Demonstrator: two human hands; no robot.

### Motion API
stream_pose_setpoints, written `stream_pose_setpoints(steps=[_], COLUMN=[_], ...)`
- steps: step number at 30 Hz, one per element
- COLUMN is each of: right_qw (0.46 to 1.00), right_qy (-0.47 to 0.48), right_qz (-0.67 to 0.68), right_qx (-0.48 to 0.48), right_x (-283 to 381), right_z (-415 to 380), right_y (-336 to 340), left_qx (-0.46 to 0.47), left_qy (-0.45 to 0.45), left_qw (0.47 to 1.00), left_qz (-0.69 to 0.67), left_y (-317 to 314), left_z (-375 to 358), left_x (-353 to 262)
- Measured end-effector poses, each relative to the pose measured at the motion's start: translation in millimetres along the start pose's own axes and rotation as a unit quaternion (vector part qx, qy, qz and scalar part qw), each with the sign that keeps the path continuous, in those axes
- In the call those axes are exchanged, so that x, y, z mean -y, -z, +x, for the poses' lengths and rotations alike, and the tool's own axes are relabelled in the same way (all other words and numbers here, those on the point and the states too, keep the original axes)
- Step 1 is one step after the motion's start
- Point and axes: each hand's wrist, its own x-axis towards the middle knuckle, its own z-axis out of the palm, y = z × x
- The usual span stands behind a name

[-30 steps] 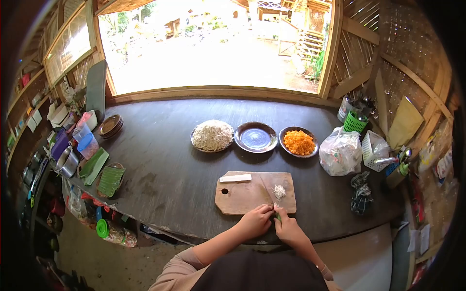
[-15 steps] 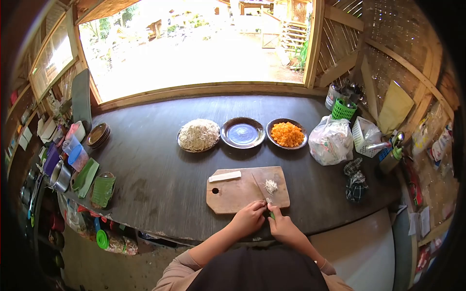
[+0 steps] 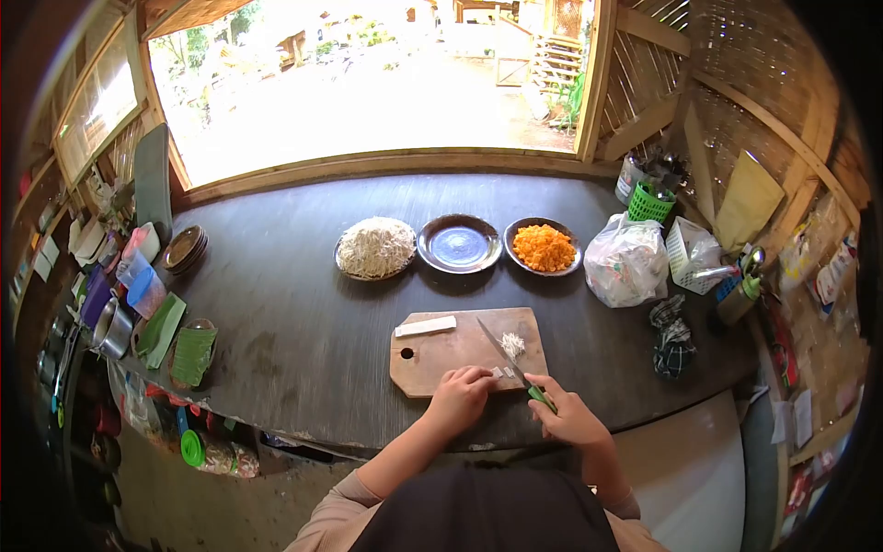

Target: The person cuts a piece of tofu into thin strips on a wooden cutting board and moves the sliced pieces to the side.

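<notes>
My right hand point(image 3: 572, 419) grips a kitchen knife point(image 3: 509, 356) by its green handle, the blade pointing up and left over the wooden cutting board point(image 3: 432, 368). My left hand point(image 3: 460, 397) rests at the board's near edge, fingers curled together. Beside its fingertips lie a few small white pieces point(image 3: 502, 373), close to the blade; whether the fingers pinch any of them is hidden. A small heap of white shreds point(image 3: 514, 344) sits right of the blade. Along the board's upper left lies a long white cut strip point(image 3: 426, 326).
Beyond the board stand a plate heaped with white shreds point(image 3: 376, 248), a dark plate point(image 3: 460, 262) and a plate of chopped orange pieces point(image 3: 544, 248). A plastic bag point(image 3: 627, 260) and a checked cloth point(image 3: 673, 340) lie right. Stacked plates point(image 3: 186, 248) and a green leaf point(image 3: 193, 356) are left.
My hands have moved apart: the right, with the knife, to the right, the left slightly left. Small white pieces now show between them on the board.
</notes>
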Motion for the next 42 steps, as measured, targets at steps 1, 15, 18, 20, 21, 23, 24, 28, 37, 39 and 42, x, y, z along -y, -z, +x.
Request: stream_pose_setpoints(steps=[1, 15, 18, 20, 21, 23, 24, 28, 37, 39, 42], right_qw=[0.999, 0.996, 0.996, 0.995, 0.995, 0.995, 0.996, 0.997, 0.994, 0.995, 0.995], right_qy=[-0.011, -0.074, -0.072, -0.074, -0.072, -0.071, -0.07, -0.054, -0.072, -0.067, -0.061], right_qz=[0.02, 0.039, 0.049, 0.055, 0.061, 0.068, 0.058, 0.06, 0.073, 0.068, 0.064], right_qx=[0.025, 0.016, 0.025, 0.031, 0.012, -0.006, -0.001, -0.016, -0.031, -0.034, -0.035], right_x=[4, 8, 9, 12, 13, 13, 12, 4, 2, 0, -1], right_z=[-3, -8, -9, -12, -13, -14, -13, -15, -17, -18, -19], right_y=[3, -12, -16, -17, -17, -17, -18, -22, -22, -23, -24], left_qx=[-0.012, -0.054, -0.045, -0.039, -0.039, -0.041, -0.041, -0.051, -0.018, -0.002, 0.021], left_qy=[0.009, 0.023, 0.018, 0.02, 0.02, 0.026, 0.026, 0.045, 0.017, 0.017, 0.016], left_qw=[1.0, 0.998, 0.999, 0.999, 0.999, 0.999, 0.999, 0.998, 0.994, 0.991, 0.983], left_qz=[0.019, -0.011, -0.013, -0.021, -0.021, -0.015, -0.015, 0.003, 0.109, 0.131, 0.184], left_y=[3, 0, 2, 3, 2, 0, -2, -5, -11, -14, -15], left_z=[1, 3, 4, 5, 5, 4, 3, 4, 0, 0, -2], left_x=[0, 7, 8, 6, 6, 8, 9, 8, -2, -5, -8])
